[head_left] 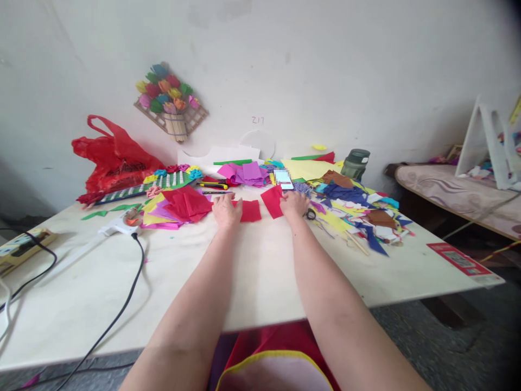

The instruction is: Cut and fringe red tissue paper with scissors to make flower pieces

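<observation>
Both my hands reach forward over the white table. My left hand (227,210) rests on the tabletop with its thumb apart from the fingers, at the left edge of a red paper piece (249,211) that lies flat. My right hand (295,205) has thumb and fingers closed on the edge of a second red paper square (272,201), which sits tilted to the left of that hand. A fan of red paper sheets (188,205) over yellow and purple ones lies left of my left hand. Scissors (311,214) lie just right of my right hand; their blades are hard to make out.
Paper scraps (345,198) cover the table's right side, near a dark green bottle (355,164). A phone (284,180) and a yellow cutter (214,185) lie behind my hands. Left are a glue gun (122,224) with a black cord, a power strip (24,247) and a red bag (114,157).
</observation>
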Tool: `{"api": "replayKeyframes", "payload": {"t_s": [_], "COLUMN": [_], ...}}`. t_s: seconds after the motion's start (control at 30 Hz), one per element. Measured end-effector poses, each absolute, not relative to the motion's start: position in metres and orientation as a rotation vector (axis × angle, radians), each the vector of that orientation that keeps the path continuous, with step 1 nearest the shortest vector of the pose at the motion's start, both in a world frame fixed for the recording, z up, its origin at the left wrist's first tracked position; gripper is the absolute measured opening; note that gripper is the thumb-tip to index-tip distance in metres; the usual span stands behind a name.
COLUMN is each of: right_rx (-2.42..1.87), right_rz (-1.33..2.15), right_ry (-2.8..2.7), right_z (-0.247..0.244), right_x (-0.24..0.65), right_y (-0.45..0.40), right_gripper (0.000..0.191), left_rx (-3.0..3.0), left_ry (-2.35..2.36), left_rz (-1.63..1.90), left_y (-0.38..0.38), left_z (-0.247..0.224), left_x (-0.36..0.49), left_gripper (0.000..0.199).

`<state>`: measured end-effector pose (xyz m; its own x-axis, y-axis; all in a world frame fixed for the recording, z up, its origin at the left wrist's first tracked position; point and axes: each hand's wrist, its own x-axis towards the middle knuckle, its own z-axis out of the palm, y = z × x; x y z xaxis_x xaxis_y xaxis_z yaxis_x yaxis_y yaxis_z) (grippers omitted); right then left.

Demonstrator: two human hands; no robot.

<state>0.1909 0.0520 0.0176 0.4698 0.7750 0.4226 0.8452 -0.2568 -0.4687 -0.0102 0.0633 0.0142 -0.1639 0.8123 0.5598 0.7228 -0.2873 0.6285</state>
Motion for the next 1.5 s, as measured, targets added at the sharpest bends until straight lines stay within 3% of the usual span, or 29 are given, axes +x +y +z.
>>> {"api": "replayKeyframes", "payload": {"t_s": [0.07, 0.27, 0.53, 0.7, 1.0, 1.3, 1.5], "right_rx": [-1.86, -1.298, -0.954, -0.964, -0.868, -1.127, -1.22], "right_rz": [-0.006, 0.473, 0.989, 1.186, 1.024, 0.563, 0.494], "right_ry": [-1.315, -1.162, -0.986, -0.885, -0.991, -1.177, -1.131], "right_z": [0.018, 0.015, 0.02, 0.019, 0.023, 0.011, 0.01], "right_x": [0.188, 0.153, 0.129, 0.136, 0.13, 0.14, 0.144], "right_y": [0.058, 0.074, 0.061, 0.061, 0.058, 0.071, 0.072], "right_gripper": [0.019, 0.009, 0.021, 0.029, 0.036, 0.028, 0.031], "left_rx": [1.797, 1.089, 0.99, 0.998, 1.038, 1.114, 1.122], "left_ry": [1.586, 0.828, 0.712, 0.735, 0.748, 0.805, 0.815], "left_rz": [1.544, 1.401, 1.486, 1.455, 1.385, 1.291, 1.188], "left_y": [0.067, 0.067, 0.072, 0.072, 0.07, 0.063, 0.062], "left_z": [0.015, 0.017, 0.005, 0.002, 0.005, 0.008, 0.008], "left_x": [-0.007, 0.003, -0.002, -0.006, -0.006, -0.007, -0.01], "left_gripper": [0.021, 0.051, 0.045, 0.042, 0.038, 0.039, 0.04]}}
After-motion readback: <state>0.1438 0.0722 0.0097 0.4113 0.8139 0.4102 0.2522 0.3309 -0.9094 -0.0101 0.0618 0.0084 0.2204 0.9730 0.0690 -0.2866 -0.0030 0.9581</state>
